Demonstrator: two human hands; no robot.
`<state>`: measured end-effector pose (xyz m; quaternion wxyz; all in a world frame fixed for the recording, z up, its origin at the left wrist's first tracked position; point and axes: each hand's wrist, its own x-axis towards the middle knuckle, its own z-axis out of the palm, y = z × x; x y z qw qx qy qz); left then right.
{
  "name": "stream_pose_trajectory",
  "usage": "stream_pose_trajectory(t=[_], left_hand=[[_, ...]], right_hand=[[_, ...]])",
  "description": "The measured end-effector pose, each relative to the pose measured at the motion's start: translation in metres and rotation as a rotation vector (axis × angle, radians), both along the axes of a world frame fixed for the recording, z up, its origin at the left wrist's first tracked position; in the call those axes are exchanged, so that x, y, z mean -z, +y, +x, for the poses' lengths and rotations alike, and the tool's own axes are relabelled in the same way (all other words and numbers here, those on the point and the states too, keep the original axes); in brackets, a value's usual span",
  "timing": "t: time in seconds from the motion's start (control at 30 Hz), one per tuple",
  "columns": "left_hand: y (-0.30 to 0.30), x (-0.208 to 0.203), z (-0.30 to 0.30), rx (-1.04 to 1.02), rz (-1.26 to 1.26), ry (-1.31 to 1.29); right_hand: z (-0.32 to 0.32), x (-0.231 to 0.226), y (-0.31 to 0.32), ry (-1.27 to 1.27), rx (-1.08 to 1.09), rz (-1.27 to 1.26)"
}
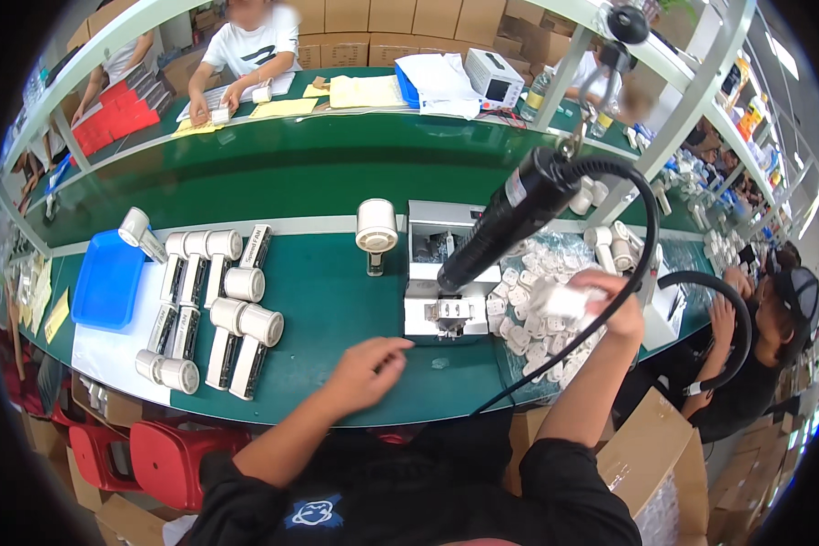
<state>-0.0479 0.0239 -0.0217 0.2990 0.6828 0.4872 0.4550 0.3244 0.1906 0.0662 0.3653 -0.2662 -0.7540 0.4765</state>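
My right hand [617, 308] grips a white plastic part [560, 301], smeared by motion, over a heap of small white plastic pieces [539, 350] on clear wrapping. Nothing shows in my left hand [364, 375]; its fingers are loosely bent and apart above the green tabletop. Just beyond that hand's fingertips stands a grey bench machine [445, 218] with a metal fixture [453, 314] at its front. A black electric screwdriver [510, 218] hangs tilted over the machine. To the machine's left, one white handheld fan [376, 227] stands by itself, head up.
Several white handheld fans [246, 284] lie in rows at the left, beside a blue tray [109, 280]. The screwdriver's black cable [653, 227] loops past my right forearm. A white shelf post [678, 109] rises at right. Co-workers sit across the bench and at right.
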Motion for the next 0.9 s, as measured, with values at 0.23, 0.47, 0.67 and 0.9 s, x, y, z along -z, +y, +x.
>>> stream_pose_trajectory(t=[0.23, 0.47, 0.67, 0.9], left_hand=[[-0.031, 0.010, 0.050, 0.317, 0.044, -0.651], [-0.045, -0.021, 0.020, -0.076, 0.293, -0.743], [-0.013, -0.006, 0.009, -0.095, 0.333, -0.397], [-0.021, -0.003, 0.015, -0.104, 0.196, -0.504]], right_hand=[[-0.108, 0.033, -0.091, -0.317, -0.324, 0.018], [-0.090, 0.023, -0.067, 0.169, 0.289, -0.220], [-0.045, 0.083, 0.012, -0.597, 0.694, 0.259], [-0.070, 0.095, 0.014, -0.585, 0.660, 0.493]])
